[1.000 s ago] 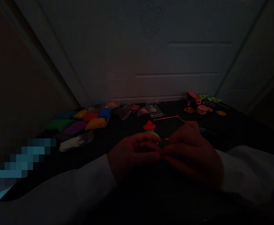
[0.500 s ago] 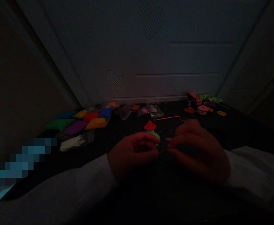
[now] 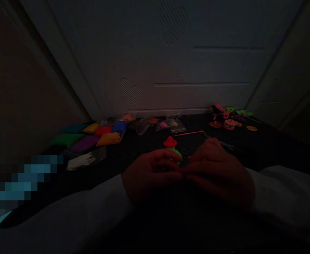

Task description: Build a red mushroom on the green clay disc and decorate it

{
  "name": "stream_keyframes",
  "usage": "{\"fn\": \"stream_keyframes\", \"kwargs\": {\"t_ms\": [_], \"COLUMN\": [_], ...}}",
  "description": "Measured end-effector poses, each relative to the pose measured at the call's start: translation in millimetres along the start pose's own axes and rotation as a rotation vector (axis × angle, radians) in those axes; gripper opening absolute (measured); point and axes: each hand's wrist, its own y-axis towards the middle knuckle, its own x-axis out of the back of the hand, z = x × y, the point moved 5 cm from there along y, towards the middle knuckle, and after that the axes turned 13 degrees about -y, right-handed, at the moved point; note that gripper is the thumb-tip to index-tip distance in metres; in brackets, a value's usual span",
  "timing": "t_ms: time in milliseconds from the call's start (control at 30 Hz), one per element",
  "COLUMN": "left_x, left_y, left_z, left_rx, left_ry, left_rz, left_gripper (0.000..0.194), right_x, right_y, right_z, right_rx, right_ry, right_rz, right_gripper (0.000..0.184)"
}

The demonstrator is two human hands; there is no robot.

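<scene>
My left hand (image 3: 152, 171) and my right hand (image 3: 221, 173) meet above the dark table, thumbs and fingers closed in a pinch. Their fingertips touch or nearly touch. The thin reddish strand of clay seen between them a moment ago is now almost wholly hidden by the fingers. Just behind my left fingers stands a small clay mushroom with a red cap (image 3: 170, 141) and a pale stem. A light green clay piece (image 3: 177, 154) sits at its foot, partly covered by my left hand. Behind my right fingertips, a bit of a pink piece (image 3: 189, 157) shows.
Bags of coloured clay (image 3: 108, 139) lie at the left, with a bag of white clay (image 3: 81, 161) nearer. Small opened bags (image 3: 174, 124) lie at the back. A pink tool (image 3: 189, 133) lies beyond my hands. Several finished clay figures (image 3: 229, 123) are at the back right. Light is dim.
My right hand has moved left until its fingertips reach those of my left hand, closing the gap where the strand showed. My left hand has hardly moved.
</scene>
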Motion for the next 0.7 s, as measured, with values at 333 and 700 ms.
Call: {"fn": "stream_keyframes", "kwargs": {"t_ms": [333, 700], "left_x": [25.5, 72.8], "left_y": [6, 17], "left_z": [-26, -55], "left_rx": [-0.207, -0.376], "left_ry": [0.153, 0.847], "left_rz": [-0.180, -0.408], "left_gripper": [0.031, 0.030], "right_x": [0, -12], "right_y": [-1, -10], "right_z": [2, -10], "right_rx": [0.015, 0.001], "right_ry": [0.122, 0.168], "right_rz": [0.065, 0.241], "right_gripper": [0.006, 0.010]}}
